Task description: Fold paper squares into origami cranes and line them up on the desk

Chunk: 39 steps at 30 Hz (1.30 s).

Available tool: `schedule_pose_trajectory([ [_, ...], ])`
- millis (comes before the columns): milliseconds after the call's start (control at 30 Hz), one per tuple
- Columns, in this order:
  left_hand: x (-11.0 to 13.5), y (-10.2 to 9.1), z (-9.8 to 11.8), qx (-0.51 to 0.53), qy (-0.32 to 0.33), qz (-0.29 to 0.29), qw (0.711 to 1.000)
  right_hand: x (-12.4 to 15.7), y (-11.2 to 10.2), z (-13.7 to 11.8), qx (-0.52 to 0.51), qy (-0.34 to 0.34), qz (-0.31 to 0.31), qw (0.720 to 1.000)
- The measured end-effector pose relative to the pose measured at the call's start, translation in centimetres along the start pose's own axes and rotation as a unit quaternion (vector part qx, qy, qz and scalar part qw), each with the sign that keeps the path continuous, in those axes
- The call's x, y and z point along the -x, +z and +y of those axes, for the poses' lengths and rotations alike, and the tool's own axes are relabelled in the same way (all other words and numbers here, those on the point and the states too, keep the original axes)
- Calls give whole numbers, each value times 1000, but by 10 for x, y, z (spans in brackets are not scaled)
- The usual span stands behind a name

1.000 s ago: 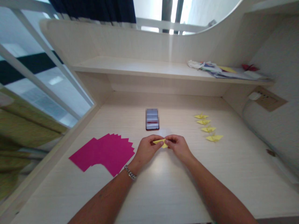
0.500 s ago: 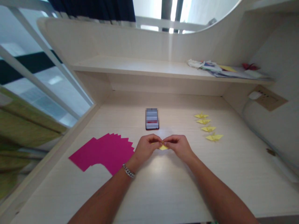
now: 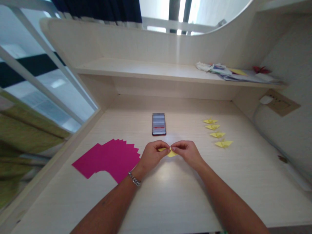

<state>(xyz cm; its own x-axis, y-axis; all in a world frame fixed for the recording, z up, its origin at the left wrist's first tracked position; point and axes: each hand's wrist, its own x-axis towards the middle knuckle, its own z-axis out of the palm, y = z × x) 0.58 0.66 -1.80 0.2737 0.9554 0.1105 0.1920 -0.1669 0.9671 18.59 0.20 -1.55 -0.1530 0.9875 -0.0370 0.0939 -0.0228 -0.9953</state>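
Nearby, one bracelet point(image 3: 134, 178) rings the left wrist point(image 3: 141, 169). Left on the desk point(image 3: 168, 208) lies one fan of magenta sheets point(image 3: 112, 159), too overlapped to count. At the middle, left hand point(image 3: 153, 156) and right hand point(image 3: 189, 153) both pinch one yellow paper point(image 3: 172, 154). Right and farther sit four folded birds point(image 3: 217, 135) in a row; centre-far lies one phone point(image 3: 159, 124). Beyond, one shelf point(image 3: 146, 70) bears papers point(image 3: 229, 77) at right.

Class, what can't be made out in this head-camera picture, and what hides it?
Head view:
- Much of the small folded yellow paper: covered by the left hand and right hand.
- Text on the dark-rimmed rectangular phone: blurred into blocks.
- Part of the fanned magenta paper sheets: behind the left wrist.
- The navy cloth's top: cut off by the upper edge.
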Motion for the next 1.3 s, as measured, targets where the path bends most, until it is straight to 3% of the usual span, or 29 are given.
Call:
schedule_pose_trajectory([
  [167, -1, 1, -2, 28, -8, -1, 1000, 2, 1, 1, 46, -32, 6, 998],
  [367, -1, 1, -2, 56, -16, 3, 998, 3, 2, 0, -4, -34, 12, 999],
  [733, -1, 2, -1, 44, -11, 14, 999, 6, 7, -4, 34, -71, 26, 997],
  [900, -2, 1, 3, 78, -36, 32, 996, 3, 7, -2, -24, -41, 8, 999],
  [1100, -2, -1, 0, 74, -54, 9, 996, 2, 2, 3, -16, -27, -56, 998],
  [1300, -2, 0, -4, 49, -38, -35, 997, 2, 4, 7, 44, -41, -39, 997],
])
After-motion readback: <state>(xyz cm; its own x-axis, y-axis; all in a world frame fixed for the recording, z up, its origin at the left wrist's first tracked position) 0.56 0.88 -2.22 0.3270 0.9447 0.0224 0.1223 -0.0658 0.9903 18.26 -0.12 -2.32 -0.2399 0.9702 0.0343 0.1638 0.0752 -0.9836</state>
